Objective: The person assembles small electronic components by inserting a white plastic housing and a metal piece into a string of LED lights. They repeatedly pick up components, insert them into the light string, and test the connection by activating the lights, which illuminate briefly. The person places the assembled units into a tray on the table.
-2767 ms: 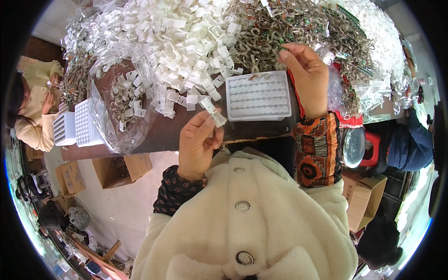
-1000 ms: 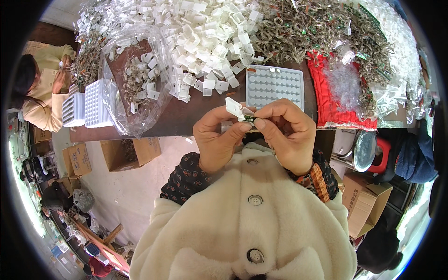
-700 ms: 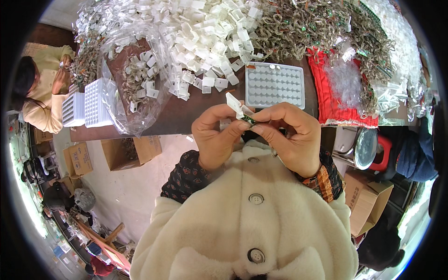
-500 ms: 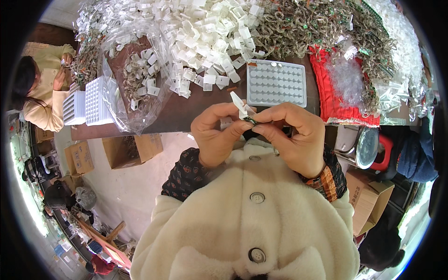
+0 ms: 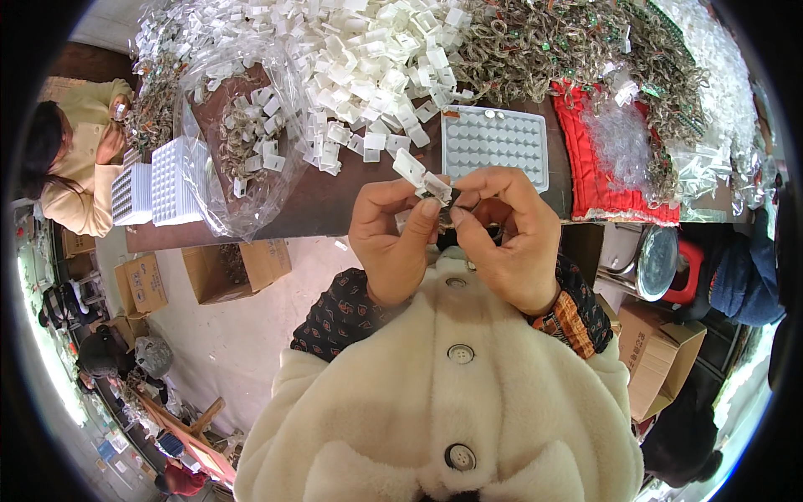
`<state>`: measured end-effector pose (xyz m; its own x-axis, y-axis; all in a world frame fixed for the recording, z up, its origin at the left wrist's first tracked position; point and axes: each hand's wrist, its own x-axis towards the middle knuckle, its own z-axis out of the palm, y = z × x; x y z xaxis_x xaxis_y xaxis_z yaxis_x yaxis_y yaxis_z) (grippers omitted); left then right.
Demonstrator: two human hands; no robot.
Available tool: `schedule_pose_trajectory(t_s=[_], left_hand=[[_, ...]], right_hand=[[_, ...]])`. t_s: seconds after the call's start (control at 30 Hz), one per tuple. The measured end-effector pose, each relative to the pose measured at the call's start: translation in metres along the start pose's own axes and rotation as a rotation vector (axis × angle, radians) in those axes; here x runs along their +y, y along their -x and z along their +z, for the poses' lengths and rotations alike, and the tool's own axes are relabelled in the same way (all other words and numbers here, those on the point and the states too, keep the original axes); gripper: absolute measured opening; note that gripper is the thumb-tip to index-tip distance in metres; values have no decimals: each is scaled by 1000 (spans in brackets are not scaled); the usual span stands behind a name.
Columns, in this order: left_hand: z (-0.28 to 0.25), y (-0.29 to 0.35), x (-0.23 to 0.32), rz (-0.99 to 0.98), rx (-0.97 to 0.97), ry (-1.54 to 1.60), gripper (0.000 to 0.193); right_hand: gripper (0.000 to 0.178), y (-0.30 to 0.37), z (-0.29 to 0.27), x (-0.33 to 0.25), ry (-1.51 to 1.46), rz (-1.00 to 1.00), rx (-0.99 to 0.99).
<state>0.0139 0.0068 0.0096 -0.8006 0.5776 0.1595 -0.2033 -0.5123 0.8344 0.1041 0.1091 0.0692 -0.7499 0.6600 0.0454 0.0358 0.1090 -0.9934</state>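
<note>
In front of my chest, my left hand [image 5: 389, 243] is closed on a small white plastic case [image 5: 410, 170], thumb and fingers pinching its lower end. The case is hinged apart, one flap tilted up and leftward. Something dark sits at the case's near end, partly hidden by the fingers. My right hand [image 5: 517, 243] is beside it, thumb and forefinger pinched close to that dark part. A thin dark strand shows by these fingertips, but what they grip is too small to make out. Behind the hands lies a pale tray [image 5: 542, 159] with rows of round hollows.
Across the table's back stand a heap of white plastic cases [image 5: 368, 71] and a pile of coiled wires with green boards [image 5: 577, 46]. Red cloth [image 5: 577, 151] lies right. Left are a clear bag [image 5: 288, 167], stacked white trays [image 5: 177, 180] and a co-worker [image 5: 84, 167].
The white case has turned in my left hand, and its flaps now show more widely apart. My right hand has shifted slightly left, its fingertips now a little off the case.
</note>
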Motion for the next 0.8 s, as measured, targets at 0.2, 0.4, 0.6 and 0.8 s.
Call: schedule_pose_trajectory(t_s=[0.2,0.4,0.6,0.8], left_hand=[[0,3,1,45,-16,-117,23],[0,3,1,125,-43,-170,24],[-4,0,2,178,-83,-279,24],[-8,-3,6,23,-120,-87,21]], right_hand=[[29,3,1,0,-60,88,-7],[26,2,0,0,-71,-40,7],[21,0,-6,-9,73,-80,-14],[23,-16,-19,-14,-81,147,-132]])
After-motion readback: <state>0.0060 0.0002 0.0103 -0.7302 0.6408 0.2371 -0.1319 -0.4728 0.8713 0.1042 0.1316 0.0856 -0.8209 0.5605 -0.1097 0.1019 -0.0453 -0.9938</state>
